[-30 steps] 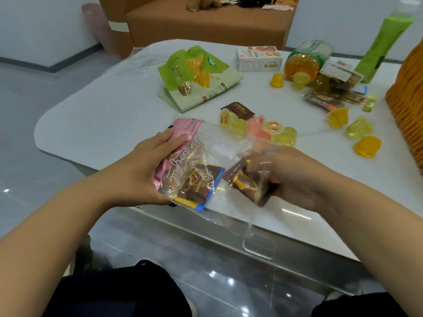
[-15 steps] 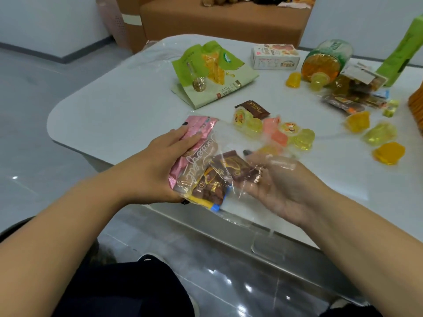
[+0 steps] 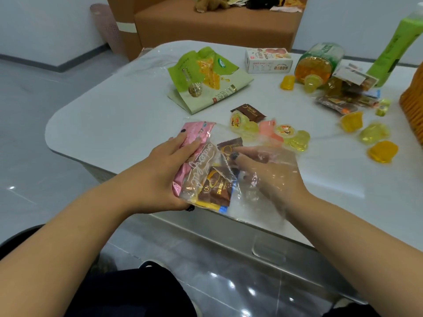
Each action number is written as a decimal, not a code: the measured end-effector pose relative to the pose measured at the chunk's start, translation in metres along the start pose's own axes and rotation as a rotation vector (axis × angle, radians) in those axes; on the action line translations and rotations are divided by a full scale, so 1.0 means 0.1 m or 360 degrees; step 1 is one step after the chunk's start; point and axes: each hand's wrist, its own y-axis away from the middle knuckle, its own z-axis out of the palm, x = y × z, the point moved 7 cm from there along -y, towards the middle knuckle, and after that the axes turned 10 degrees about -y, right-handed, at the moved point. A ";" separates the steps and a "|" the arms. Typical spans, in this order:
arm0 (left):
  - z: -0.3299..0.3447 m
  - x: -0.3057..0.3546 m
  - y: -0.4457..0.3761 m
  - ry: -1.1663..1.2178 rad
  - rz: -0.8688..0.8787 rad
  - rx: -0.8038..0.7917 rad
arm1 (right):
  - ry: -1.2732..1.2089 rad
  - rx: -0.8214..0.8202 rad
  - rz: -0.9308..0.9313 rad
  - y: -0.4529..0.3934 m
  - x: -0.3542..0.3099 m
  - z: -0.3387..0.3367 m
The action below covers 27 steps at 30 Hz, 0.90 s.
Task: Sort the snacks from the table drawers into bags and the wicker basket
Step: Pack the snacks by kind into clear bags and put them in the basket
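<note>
A clear plastic bag (image 3: 281,165) lies at the table's near edge with brown chocolate packets (image 3: 215,191) inside it. My left hand (image 3: 164,175) grips the bag's left side together with a pink packet (image 3: 196,133). My right hand (image 3: 267,177) is inside the bag with its fingers spread flat, touching a brown packet (image 3: 229,146). Just beyond the bag lies a cluster of jelly cups (image 3: 283,135) and another brown packet (image 3: 248,112). The wicker basket (image 3: 414,106) stands at the right edge.
On the white table (image 3: 114,120) lie a green snack pouch (image 3: 203,76), a small box (image 3: 267,60), a tipped jar of jellies (image 3: 318,62), a green bottle (image 3: 398,40) and loose yellow and orange jelly cups (image 3: 375,133). A brown sofa (image 3: 217,26) stands behind.
My right hand has let go of the brown packet it was gripping and now lies flat inside the bag. The packet rests further in, near my left hand.
</note>
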 end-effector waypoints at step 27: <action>-0.12 -0.17 0.02 -0.0407 -0.0467 -0.0188 | 0.0530 0.0278 -0.0154 -0.47 -0.66 -0.67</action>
